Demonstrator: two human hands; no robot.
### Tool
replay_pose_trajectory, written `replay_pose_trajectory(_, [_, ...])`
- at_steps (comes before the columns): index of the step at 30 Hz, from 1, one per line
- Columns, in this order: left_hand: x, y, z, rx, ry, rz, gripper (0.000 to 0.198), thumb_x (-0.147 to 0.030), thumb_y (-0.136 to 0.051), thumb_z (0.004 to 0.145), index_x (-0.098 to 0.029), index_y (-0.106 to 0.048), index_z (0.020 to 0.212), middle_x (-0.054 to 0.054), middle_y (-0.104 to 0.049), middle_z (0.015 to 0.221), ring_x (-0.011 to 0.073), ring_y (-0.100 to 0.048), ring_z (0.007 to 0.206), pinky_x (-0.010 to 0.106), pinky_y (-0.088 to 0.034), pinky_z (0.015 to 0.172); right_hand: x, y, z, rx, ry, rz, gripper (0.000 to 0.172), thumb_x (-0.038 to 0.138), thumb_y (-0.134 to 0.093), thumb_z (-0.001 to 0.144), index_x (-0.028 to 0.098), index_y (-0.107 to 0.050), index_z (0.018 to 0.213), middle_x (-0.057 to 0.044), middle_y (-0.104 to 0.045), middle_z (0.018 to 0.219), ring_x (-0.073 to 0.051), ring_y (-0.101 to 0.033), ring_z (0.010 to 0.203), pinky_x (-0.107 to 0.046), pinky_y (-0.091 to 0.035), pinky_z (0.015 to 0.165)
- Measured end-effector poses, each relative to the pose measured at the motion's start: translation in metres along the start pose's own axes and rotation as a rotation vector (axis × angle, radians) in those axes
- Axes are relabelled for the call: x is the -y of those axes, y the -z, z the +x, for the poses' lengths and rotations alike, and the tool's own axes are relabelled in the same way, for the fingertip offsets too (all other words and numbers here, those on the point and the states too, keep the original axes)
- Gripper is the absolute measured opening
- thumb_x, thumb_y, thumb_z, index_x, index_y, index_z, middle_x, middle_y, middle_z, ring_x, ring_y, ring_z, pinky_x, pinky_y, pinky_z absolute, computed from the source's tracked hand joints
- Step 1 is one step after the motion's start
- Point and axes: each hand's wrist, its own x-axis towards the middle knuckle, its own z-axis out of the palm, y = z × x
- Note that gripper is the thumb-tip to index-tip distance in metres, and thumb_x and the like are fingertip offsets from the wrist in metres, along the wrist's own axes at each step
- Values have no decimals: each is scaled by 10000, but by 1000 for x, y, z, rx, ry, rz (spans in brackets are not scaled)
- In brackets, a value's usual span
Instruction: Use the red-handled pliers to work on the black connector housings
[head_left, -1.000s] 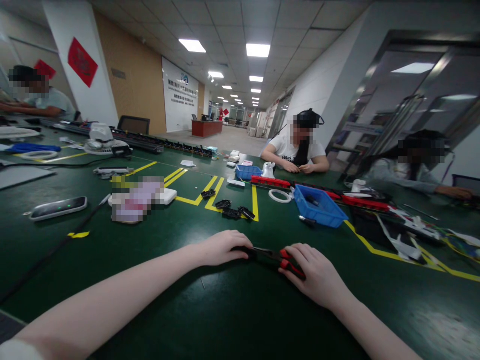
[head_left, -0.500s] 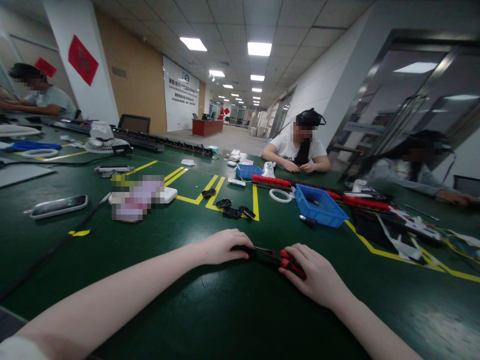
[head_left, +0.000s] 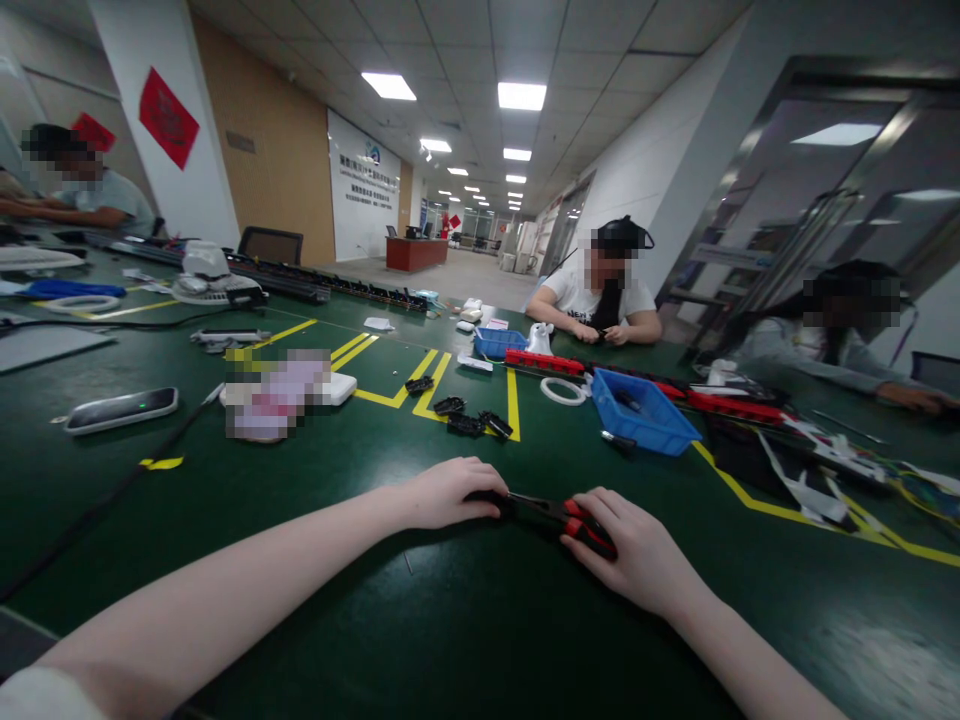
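My right hand (head_left: 634, 545) is closed around the red and black handles of long-nosed pliers (head_left: 551, 509), whose jaws point left. The fingers of my left hand (head_left: 454, 492) pinch a small black part (head_left: 487, 497), mostly hidden by them. The plier tips meet this part at its right end; whether they grip it cannot be seen. Below my left hand a thin metal pin (head_left: 408, 563) lies on the green table (head_left: 360, 620). Beyond my hands sit several small black parts (head_left: 466, 424) close together, near the yellow tape lines.
A blue bin (head_left: 645, 425) stands ahead on the right, with a white ring (head_left: 564, 391) beside it. A red rail (head_left: 544, 362) runs behind. On the left lie a white handheld device (head_left: 124, 410) and a black cable (head_left: 97, 510). A co-worker (head_left: 600, 290) sits across the table.
Both hands keep their hold on the pliers and the black part. The whole view has shifted very slightly; nothing else visibly differs.
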Motion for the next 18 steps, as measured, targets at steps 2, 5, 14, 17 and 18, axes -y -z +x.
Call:
replay_pose_trajectory(2, [0, 0, 0, -2, 1, 0, 207, -217, -612, 929, -182, -615, 1133, 71, -653, 1145, 210, -591, 1057, 336, -447, 942, 0, 0, 0, 0, 2, 5, 274, 383, -580, 875, 209, -590, 1087, -82, -669, 981, -206, -666, 828, -345, -567, 726])
replay_pose_trajectory(5, [-1, 1, 0, -1, 3, 0, 206, -221, -614, 928, -177, -612, 1129, 74, -651, 1145, 212, -589, 1057, 336, -448, 938, 1, 0, 1, 5, 1, 13, 272, 379, -583, 874, 213, -591, 1090, -75, -670, 981, -200, -669, 824, -334, -571, 723])
replay_pose_trajectory(14, [-4, 2, 0, 6, 17, 2, 216, -204, -616, 922, -186, -612, 1136, 76, -650, 1145, 220, -594, 1061, 350, -451, 937, 1, 2, 0, -6, 15, 10, 279, 385, -577, 884, 221, -593, 1109, -76, -674, 999, -205, -668, 843, -340, -572, 735])
replay_pose_trajectory(17, [-3, 2, -1, 2, 16, 3, 213, -215, -618, 922, -184, -612, 1133, 75, -649, 1150, 219, -592, 1065, 347, -450, 943, 0, 1, 0, -10, 18, 9, 281, 384, -574, 888, 214, -590, 1111, -82, -671, 1008, -207, -665, 847, -345, -569, 739])
replay_pose_trajectory(18, [-3, 1, -1, 3, 15, 3, 211, -216, -617, 923, -183, -611, 1132, 75, -649, 1149, 218, -592, 1065, 347, -450, 944, 0, 0, 0, -12, 18, 2, 285, 384, -578, 886, 210, -589, 1112, -85, -670, 1010, -208, -664, 848, -347, -567, 739])
